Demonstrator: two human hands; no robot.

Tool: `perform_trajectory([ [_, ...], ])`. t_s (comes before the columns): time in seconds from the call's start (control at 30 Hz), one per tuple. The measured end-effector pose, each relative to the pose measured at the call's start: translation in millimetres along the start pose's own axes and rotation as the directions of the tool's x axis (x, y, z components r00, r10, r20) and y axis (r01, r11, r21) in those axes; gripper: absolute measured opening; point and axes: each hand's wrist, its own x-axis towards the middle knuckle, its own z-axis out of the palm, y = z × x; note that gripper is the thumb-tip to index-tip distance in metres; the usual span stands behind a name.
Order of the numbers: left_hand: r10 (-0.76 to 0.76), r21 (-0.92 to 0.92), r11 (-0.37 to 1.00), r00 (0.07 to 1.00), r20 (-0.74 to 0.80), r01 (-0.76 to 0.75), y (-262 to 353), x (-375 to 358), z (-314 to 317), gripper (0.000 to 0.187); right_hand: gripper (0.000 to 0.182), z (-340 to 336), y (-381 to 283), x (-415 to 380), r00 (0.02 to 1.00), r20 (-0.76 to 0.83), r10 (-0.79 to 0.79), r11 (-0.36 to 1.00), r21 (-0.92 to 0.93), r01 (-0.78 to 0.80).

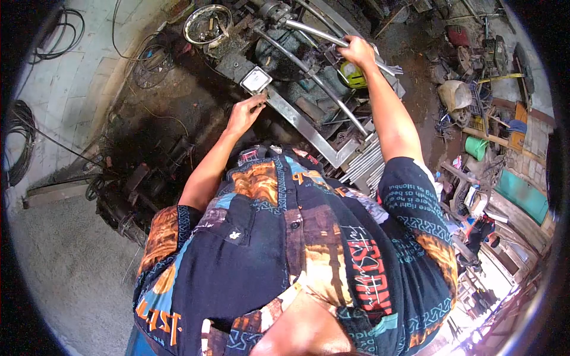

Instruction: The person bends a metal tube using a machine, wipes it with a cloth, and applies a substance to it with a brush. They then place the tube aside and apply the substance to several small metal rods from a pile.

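Observation:
A long metal rod (317, 32) runs out from the round chuck-like head (274, 10) of a lathe-like machine. My right hand (358, 52) is closed around this rod, partway along it. Below that hand is a yellow-green object (354, 75), partly hidden by my arm. My left hand (244, 115) has its fingers bent together at the machine's near edge, just under a square white-faced plate (256, 80). Whatever those fingertips hold is too small to make out. A flat metal rail (300, 124) and a thinner bar (320, 80) slant across the machine.
Several metal rods (365, 163) lie bundled near my right side. A round pan-like container (208, 25) stands at the machine's far left. Cables (153, 65) hang by the left wall. Clutter fills the right, including a green bucket (475, 148); another person (480, 234) is beyond.

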Motion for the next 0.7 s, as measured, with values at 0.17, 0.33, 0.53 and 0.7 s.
perform_trajectory([
  [0.17,0.026,-0.02,0.999,0.998,-0.057,-0.028,-7,0,5,0.021,0.06,-3,-2,-2,1.0,0.011,-0.014,1.0,-0.024,0.014],
  [0.33,0.005,0.012,1.0,1.0,-0.02,-0.004,16,3,-6,0.032,0.059,-2,-6,-1,1.0,-0.019,-0.016,1.0,-0.018,0.015],
  [0.53,-0.004,-0.003,1.0,0.993,-0.116,0.004,31,5,-29,0.043,0.056,3,5,5,0.997,0.028,-0.068,0.997,0.045,0.066],
  [0.7,0.132,0.111,0.987,0.979,-0.154,-0.116,42,29,-37,0.034,0.053,-4,24,-19,0.994,0.082,-0.068,0.995,0.072,0.063],
])
